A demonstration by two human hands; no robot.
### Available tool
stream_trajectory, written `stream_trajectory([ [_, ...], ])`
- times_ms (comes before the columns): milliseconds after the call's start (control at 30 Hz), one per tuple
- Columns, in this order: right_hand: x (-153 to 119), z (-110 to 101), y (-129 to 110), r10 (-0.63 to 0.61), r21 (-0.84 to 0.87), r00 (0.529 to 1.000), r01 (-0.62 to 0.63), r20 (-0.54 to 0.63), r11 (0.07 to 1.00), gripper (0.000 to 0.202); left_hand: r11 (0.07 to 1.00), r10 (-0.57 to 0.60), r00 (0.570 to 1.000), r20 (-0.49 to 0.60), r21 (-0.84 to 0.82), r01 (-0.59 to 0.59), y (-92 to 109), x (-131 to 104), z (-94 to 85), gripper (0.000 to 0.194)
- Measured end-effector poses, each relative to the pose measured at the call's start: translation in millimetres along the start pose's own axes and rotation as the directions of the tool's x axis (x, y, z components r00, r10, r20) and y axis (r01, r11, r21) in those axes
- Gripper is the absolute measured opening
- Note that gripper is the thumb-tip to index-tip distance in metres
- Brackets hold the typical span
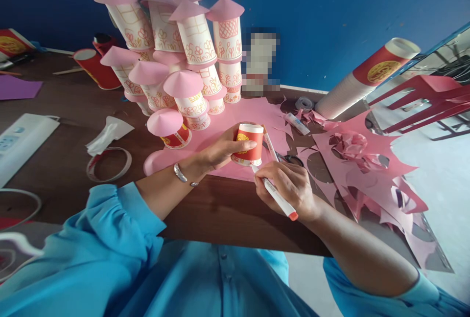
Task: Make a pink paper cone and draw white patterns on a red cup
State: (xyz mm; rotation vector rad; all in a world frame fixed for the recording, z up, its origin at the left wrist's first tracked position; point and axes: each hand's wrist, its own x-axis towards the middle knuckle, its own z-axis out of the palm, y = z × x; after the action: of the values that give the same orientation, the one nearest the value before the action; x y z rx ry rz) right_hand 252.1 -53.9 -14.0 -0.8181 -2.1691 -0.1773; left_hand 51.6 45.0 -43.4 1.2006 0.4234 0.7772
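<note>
My left hand (229, 148) is wrapped round a red paper cup (248, 148) with a gold emblem, its thumb across the front. A white band with small red marks runs round the cup's lower edge. My right hand (286, 185) grips a white marker (275, 194) with an orange end, its tip at the cup's lower edge. A second white marker (270, 145) slants up beside the cup above my right fingers; whether they hold it I cannot tell. Pink paper (253, 109) lies under my hands. Left of the cup stands a red cup with a pink cone roof (165, 122).
Stacked white cup towers (196, 38) with pink cone roofs and drawn flowers stand at the back. A tall stack of cups (363, 82) leans at the right. Cut pink scraps (382, 175), scissors (292, 159), a glue stick (297, 124) and a tape roll (109, 164) lie about the table.
</note>
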Motion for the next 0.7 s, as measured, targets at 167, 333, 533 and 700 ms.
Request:
stream_trajectory([
  [167,0.0,0.9,1.6,-0.008,0.009,1.0,0.008,0.005,1.0,0.025,1.0,-0.002,1.0,-0.013,0.024,0.002,-1.8,-0.6,-1.9,0.054],
  [333,-0.2,2.7,1.8,-0.016,0.004,1.0,0.016,0.002,1.0,0.027,0.999,-0.008,1.0,-0.023,0.041,0.009,-0.7,-1.1,-0.9,0.052],
  [533,-1.4,4.8,1.8,-0.017,-0.006,1.0,0.016,-0.007,1.0,0.026,0.999,-0.016,1.0,-0.027,0.036,0.017,-1.0,-1.7,-1.4,0.054],
  [700,-1.3,2.6,1.9,-0.009,0.02,1.0,0.009,0.019,1.0,0.025,1.0,-0.015,1.0,-0.028,0.022,0.015,-2.1,-1.1,-2.2,0.051],
])
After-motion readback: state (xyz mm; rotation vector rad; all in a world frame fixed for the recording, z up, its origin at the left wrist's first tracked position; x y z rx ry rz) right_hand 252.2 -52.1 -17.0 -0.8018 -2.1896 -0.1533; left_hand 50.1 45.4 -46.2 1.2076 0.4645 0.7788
